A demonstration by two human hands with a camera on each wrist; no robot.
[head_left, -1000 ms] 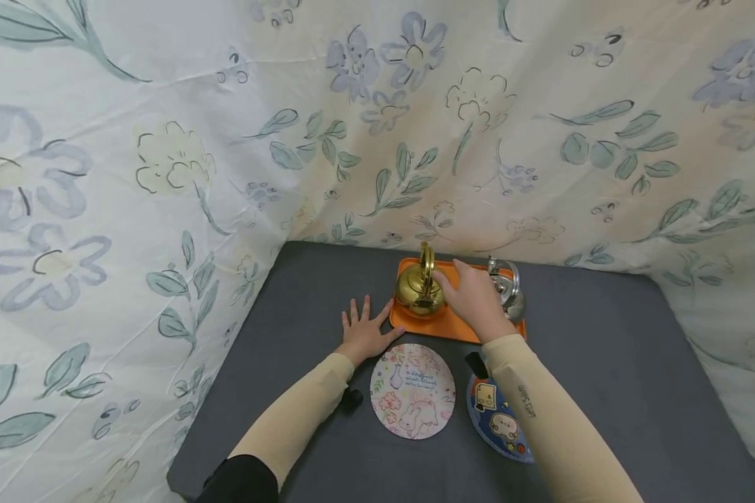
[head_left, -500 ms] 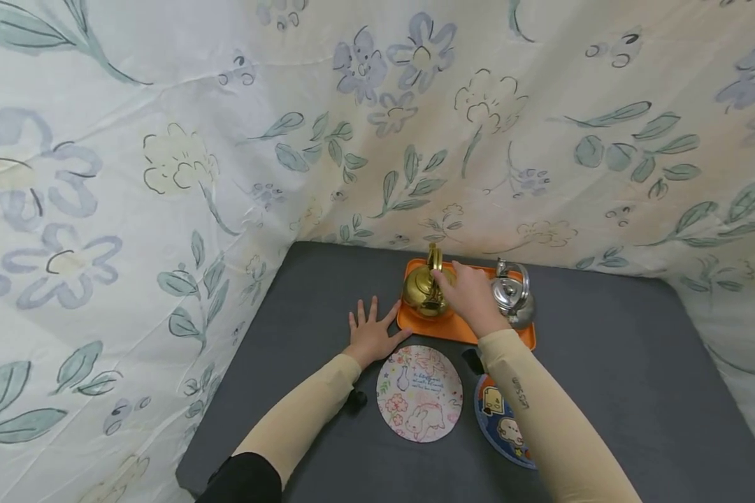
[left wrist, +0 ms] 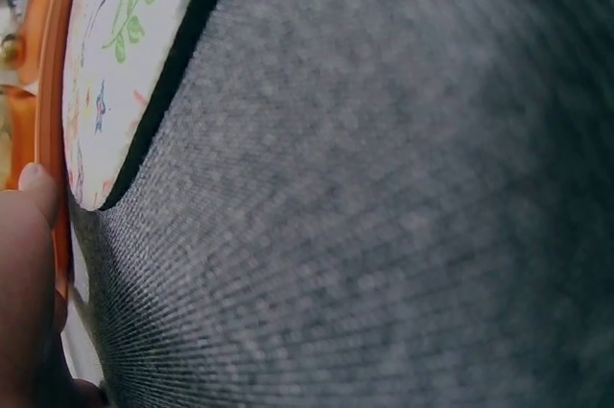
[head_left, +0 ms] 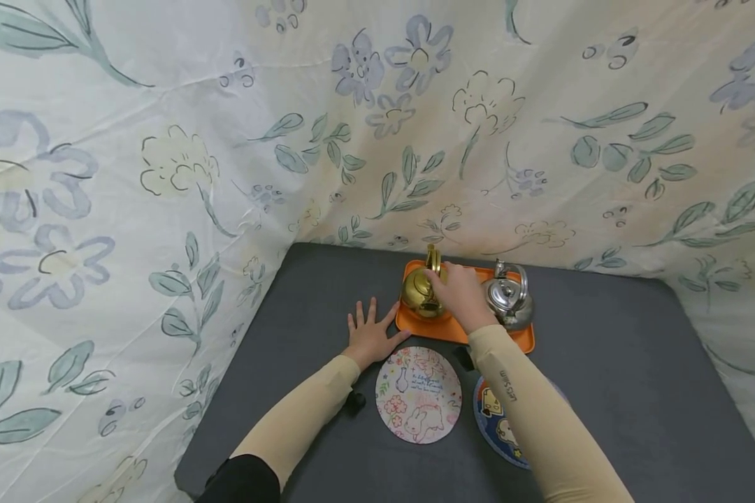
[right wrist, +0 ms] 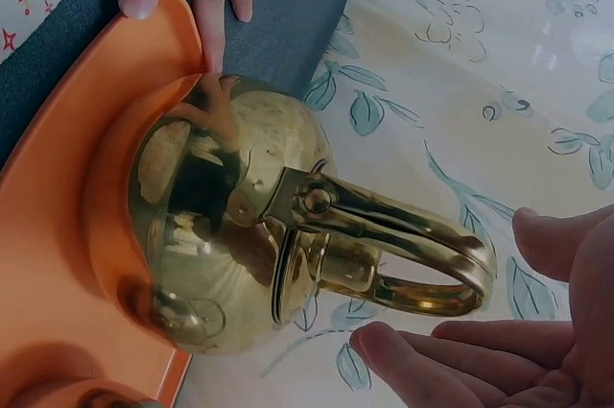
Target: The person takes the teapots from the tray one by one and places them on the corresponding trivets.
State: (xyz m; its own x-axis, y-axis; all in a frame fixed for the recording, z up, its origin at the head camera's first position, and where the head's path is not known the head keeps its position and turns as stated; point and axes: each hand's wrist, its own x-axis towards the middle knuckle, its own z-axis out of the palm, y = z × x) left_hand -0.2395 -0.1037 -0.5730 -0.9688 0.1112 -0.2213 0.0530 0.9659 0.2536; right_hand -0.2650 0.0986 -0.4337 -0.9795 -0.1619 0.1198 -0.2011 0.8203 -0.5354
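The right hand spreads loose fingers around the gold kettle handle without gripping, while the left hand lies flat on the surface at nine o'clock of the orange tray.

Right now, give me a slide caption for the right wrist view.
Right hand open around the gold kettle handle, kettle standing on the orange tray.

the kettle was glossy brass-coloured metal, the tray smooth orange plastic, the table cover matt grey woven cloth.

Dark grey table enclosed by floral-print fabric walls.
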